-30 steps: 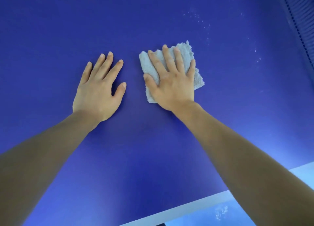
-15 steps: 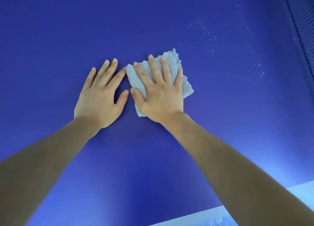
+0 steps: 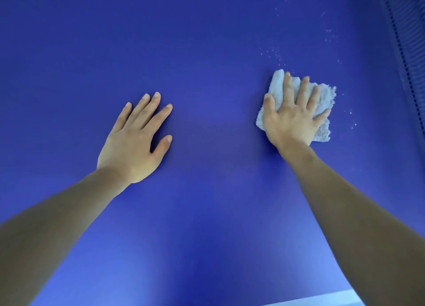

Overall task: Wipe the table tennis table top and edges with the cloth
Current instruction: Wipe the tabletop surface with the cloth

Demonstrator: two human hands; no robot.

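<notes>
The blue table tennis table top (image 3: 207, 53) fills the view. A folded pale grey cloth (image 3: 325, 99) lies flat on it at the right. My right hand (image 3: 292, 119) presses down on the cloth with fingers spread, covering its middle and left part. My left hand (image 3: 135, 142) rests palm down on the bare table surface at the left, fingers apart, holding nothing, well apart from the cloth.
Small white specks (image 3: 276, 55) dot the surface beyond and to the right of the cloth. The net (image 3: 404, 53) runs along the right edge of the view. A white edge line (image 3: 322, 300) of the table shows at the bottom right.
My right hand has slid the cloth to the right, away from my left hand, towards the specks. My left hand has stayed flat on the table.
</notes>
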